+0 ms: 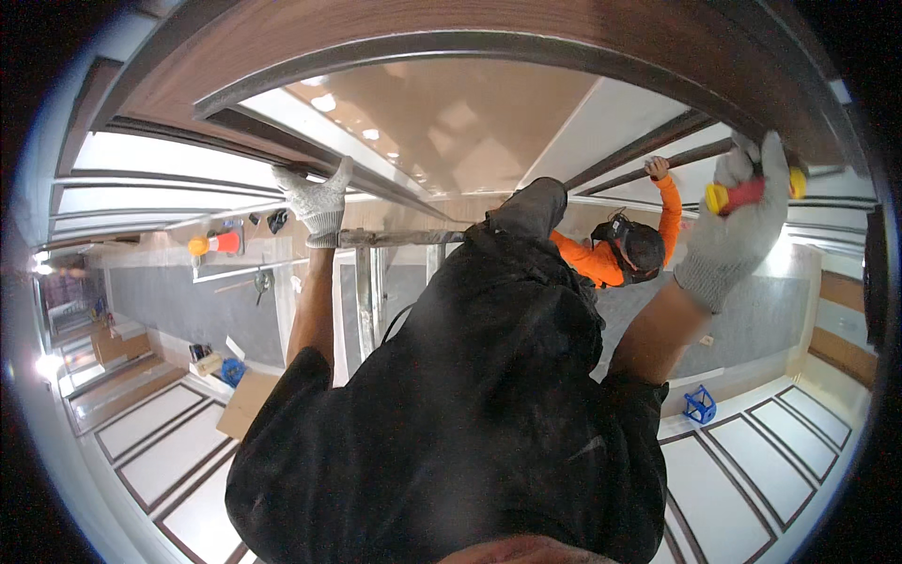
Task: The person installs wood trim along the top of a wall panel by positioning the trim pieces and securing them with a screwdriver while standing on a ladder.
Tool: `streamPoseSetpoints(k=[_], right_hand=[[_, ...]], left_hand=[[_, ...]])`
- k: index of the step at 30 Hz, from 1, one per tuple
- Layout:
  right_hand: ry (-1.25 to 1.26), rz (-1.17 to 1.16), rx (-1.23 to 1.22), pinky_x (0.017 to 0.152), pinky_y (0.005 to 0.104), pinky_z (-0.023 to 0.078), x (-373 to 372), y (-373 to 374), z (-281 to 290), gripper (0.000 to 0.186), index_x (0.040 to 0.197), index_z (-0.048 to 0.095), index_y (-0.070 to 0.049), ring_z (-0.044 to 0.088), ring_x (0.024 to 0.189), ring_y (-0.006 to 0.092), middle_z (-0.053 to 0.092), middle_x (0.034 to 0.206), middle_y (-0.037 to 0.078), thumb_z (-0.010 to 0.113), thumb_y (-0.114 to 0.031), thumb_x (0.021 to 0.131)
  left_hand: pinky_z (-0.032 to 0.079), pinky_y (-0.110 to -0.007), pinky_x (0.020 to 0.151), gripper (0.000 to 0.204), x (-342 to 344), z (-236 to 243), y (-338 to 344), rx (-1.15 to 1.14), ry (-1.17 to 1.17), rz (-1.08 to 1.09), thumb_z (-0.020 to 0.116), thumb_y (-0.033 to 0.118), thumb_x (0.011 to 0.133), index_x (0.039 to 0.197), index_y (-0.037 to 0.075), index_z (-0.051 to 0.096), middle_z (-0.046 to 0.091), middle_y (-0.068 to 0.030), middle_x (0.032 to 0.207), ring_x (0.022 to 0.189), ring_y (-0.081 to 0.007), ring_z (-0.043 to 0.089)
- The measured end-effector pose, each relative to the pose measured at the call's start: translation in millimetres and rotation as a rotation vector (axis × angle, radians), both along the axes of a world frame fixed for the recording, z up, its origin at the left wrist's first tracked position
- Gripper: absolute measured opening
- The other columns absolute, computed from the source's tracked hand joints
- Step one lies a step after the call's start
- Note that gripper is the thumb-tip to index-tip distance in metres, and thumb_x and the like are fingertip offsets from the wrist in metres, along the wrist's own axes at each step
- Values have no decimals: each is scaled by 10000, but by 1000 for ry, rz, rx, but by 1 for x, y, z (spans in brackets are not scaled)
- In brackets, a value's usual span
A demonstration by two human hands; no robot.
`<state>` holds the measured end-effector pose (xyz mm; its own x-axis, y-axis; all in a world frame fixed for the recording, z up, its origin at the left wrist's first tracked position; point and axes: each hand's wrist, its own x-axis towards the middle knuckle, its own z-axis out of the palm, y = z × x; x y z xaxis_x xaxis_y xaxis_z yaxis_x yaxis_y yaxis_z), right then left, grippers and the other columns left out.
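My left hand [315, 200], in a pale knit glove, is raised against the dark wooden trim [272, 141]. Its thumb and fingers are spread apart, with nothing seen in the grip. On the right, my gloved right hand [742, 216] is lifted beside the brown wood panel [799, 103]. It is closed round a short red tool with yellow ends [747, 195]; the exact kind is not clear. Some of its fingers reach up to the panel's lower edge.
Below me, a co-worker in orange sleeves and a dark cap [645, 249] holds a hand to the trim. A metal ladder-like frame [365, 291] stands under my left arm. Lower down are an orange cone [224, 242], a cardboard sheet [246, 404] and a blue plastic frame [700, 405].
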<state>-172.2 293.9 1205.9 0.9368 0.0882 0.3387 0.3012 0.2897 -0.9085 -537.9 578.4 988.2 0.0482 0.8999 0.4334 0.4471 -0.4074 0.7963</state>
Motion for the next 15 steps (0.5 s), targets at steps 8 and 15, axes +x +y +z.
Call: streamPoseSetpoints(k=[8, 15], right_hand=[[-745, -130, -677, 816, 237, 505, 34, -22, 22, 360, 1333, 624, 21, 606, 941, 151, 668, 1061, 146, 615, -31, 977], [315, 397, 600, 655, 273, 560, 72, -18, 34, 154, 1065, 639, -98, 671, 727, 140, 707, 875, 25, 688, -159, 933]], left_hand=[[484, -402, 993, 1102, 60, 36, 15, -19, -102, -155, 923, 197, 695, 1501, -98, 233, 570, -177, 1224, 1111, -253, 571], [465, -493, 1014, 1090, 97, 56, 17, -43, 160, -87, 923, 320, 652, 1459, -70, 302, 520, -253, 1270, 1161, -397, 567]])
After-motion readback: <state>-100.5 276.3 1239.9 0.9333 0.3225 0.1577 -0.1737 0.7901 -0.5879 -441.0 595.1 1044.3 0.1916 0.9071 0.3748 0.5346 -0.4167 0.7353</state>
